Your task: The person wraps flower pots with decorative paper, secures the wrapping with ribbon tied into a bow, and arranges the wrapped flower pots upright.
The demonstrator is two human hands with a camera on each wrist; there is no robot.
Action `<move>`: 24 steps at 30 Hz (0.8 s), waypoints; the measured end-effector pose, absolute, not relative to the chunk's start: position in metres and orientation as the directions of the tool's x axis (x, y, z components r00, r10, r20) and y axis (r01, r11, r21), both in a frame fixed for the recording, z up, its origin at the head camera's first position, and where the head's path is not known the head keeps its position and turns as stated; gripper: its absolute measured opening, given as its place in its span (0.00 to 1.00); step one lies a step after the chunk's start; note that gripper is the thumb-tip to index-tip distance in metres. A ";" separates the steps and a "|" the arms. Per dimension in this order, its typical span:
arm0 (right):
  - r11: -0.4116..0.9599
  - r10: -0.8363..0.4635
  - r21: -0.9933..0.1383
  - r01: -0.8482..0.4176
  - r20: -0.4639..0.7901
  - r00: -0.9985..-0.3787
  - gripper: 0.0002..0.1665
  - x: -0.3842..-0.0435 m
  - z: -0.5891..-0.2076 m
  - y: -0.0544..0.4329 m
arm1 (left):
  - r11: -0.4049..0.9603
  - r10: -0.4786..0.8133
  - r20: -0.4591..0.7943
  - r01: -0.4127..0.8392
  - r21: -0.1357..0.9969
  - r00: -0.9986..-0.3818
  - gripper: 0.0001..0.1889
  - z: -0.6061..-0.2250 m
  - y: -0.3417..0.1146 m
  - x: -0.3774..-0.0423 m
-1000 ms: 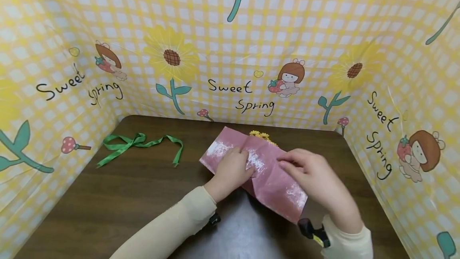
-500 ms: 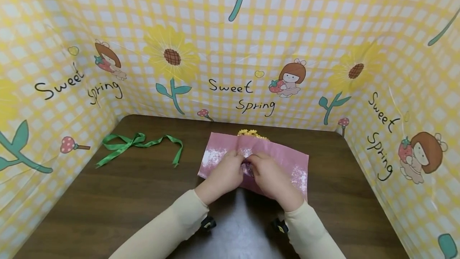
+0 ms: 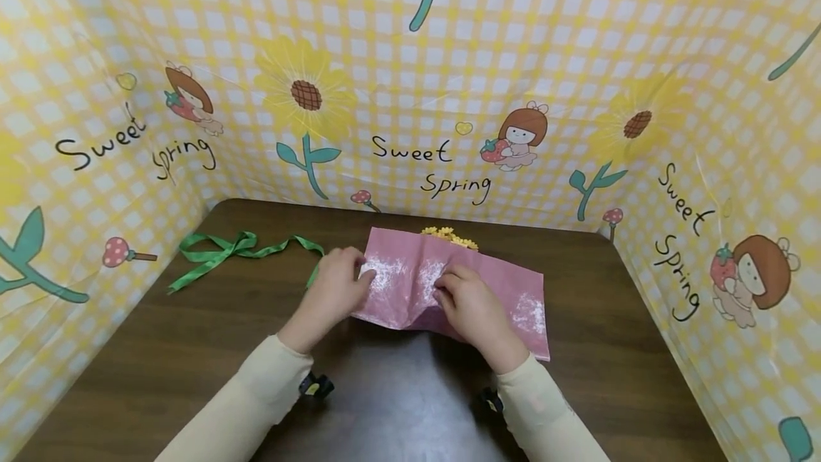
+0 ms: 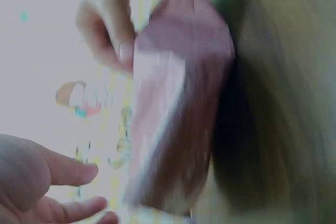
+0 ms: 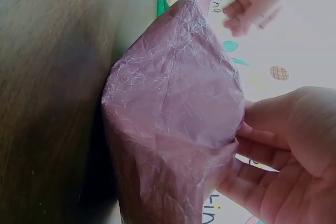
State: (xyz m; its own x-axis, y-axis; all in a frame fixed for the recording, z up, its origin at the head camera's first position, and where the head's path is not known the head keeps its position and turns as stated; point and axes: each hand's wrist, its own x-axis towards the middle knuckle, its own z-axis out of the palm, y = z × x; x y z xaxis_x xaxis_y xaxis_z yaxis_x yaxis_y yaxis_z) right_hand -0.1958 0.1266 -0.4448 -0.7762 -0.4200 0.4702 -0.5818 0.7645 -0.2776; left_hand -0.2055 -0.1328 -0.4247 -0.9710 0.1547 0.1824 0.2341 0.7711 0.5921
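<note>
A sheet of pink wrapping paper with white speckled patches lies creased and raised over the table's middle. My right hand pinches a fold near its centre; in the right wrist view the thumb and fingers meet at the paper's edge. My left hand is at the sheet's left edge, and in the left wrist view its loosely bent fingers stand apart from the paper. Small yellow flowers stick out past the sheet's far edge; whatever is below them is hidden by the paper.
A green ribbon lies in loose loops at the back left of the brown wooden table, partly behind the left hand. Yellow checked cloth walls in the table at the back and both sides.
Both hands met at the paper's middle half a second ago; the left has since let go and moved left to the edge. The right, earlier at the paper's right side, stays near the centre.
</note>
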 end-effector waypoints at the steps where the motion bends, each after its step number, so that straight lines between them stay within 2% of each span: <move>1: 0.765 -0.422 -0.275 -0.583 0.470 -0.775 0.04 -0.196 -0.445 0.127 | 0.761 0.129 0.125 0.179 0.624 -0.984 0.19 -0.426 -0.140 -0.206; 5: 0.770 -0.415 -0.271 -0.577 0.474 -0.777 0.04 -0.197 -0.443 0.127 | 0.670 0.153 -0.088 0.038 0.741 -0.984 0.23 -0.433 -0.156 -0.212; 7: 0.773 -0.413 -0.271 -0.574 0.473 -0.779 0.04 -0.198 -0.443 0.127 | 0.616 0.188 -0.140 0.006 0.788 -0.972 0.22 -0.437 -0.160 -0.216; 14: 0.778 -0.420 -0.287 -0.559 0.425 -0.802 0.06 -0.198 -0.440 0.125 | 0.509 0.282 -0.218 -0.047 0.859 -0.934 0.18 -0.439 -0.182 -0.225; 19: 0.761 -0.408 -0.343 -0.550 0.405 -0.818 0.07 -0.199 -0.437 0.125 | 0.492 0.411 -0.238 -0.006 0.870 -0.880 0.11 -0.434 -0.198 -0.228; 24: 0.763 -0.409 -0.347 -0.545 0.395 -0.823 0.06 -0.199 -0.435 0.126 | 0.459 0.531 -0.251 0.026 0.888 -0.809 0.17 -0.432 -0.202 -0.229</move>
